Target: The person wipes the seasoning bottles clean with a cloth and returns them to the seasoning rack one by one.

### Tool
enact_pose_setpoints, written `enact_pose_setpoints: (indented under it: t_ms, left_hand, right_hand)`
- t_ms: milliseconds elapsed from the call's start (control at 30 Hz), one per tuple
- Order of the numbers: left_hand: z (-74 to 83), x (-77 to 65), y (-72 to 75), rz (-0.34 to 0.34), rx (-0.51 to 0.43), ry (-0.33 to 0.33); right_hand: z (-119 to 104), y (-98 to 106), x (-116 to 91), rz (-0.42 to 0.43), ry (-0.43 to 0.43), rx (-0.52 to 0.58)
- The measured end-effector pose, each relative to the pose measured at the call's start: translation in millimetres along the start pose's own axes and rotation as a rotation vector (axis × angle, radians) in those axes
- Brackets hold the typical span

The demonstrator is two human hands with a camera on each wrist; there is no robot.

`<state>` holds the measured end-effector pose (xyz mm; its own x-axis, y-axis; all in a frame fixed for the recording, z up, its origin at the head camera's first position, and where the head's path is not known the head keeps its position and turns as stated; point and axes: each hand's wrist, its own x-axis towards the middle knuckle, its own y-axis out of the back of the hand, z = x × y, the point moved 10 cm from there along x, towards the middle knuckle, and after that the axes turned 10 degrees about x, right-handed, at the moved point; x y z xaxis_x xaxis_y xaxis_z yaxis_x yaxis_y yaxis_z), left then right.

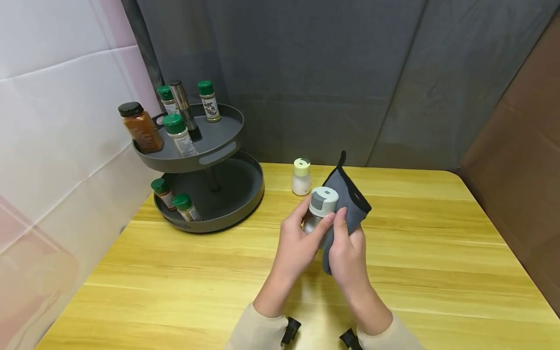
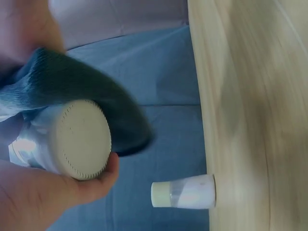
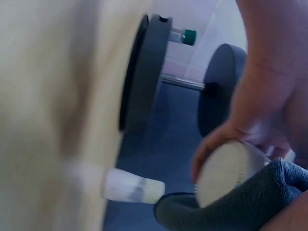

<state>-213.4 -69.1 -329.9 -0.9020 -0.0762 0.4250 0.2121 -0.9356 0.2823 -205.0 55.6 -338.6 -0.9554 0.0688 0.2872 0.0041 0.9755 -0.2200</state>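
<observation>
My left hand (image 1: pixel 295 240) grips a clear spice shaker (image 1: pixel 324 202) with a white and grey cap, lifted above the table. In the left wrist view the round pale base of the shaker (image 2: pixel 83 139) faces the camera, fingers curled round its side. A grey cloth (image 1: pixel 342 187) with black edging and a hanging loop is pinched in my right hand (image 1: pixel 348 250), thumb on top. The cloth lies against the shaker's right side, and from below the cloth (image 3: pixel 226 211) wraps along its wall.
Behind the hands stands a shaker with a pale yellow cap (image 1: pixel 301 178), holding white contents. At left, a dark two-tier turntable rack (image 1: pixel 210 224) carries several green-capped spice jars, a black-lidded orange-brown jar (image 1: pixel 142 129) and a metal cylinder (image 1: pixel 183 107). Grey curtain (image 1: pixel 306 78) hangs behind the wooden table (image 1: pixel 437 272).
</observation>
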Motion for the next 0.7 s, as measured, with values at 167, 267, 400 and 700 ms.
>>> enact_pose_setpoints:
  t_ms: [167, 267, 400, 700]
  left_hand:
    - [1.7, -2.0, -2.5, -0.003, -0.009, -0.004]
    - [1.5, -1.9, 0.5, 0.024, -0.007, -0.001]
    - [-3.1, -0.5, 2.8, 0.042, 0.01, 0.015]
    - [-6.0, -1.7, -6.1, 0.002, 0.005, 0.012]
  right_hand:
    - [-15.2, -3.8, 0.0, -0.01, 0.114, 0.031]
    - [-6.8, -5.9, -2.2, -0.022, 0.084, 0.011]
    - [11.3, -2.4, -1.8, -0.015, -0.05, -0.032]
    - [-16.5, -2.8, 3.1, -0.008, 0.079, 0.039]
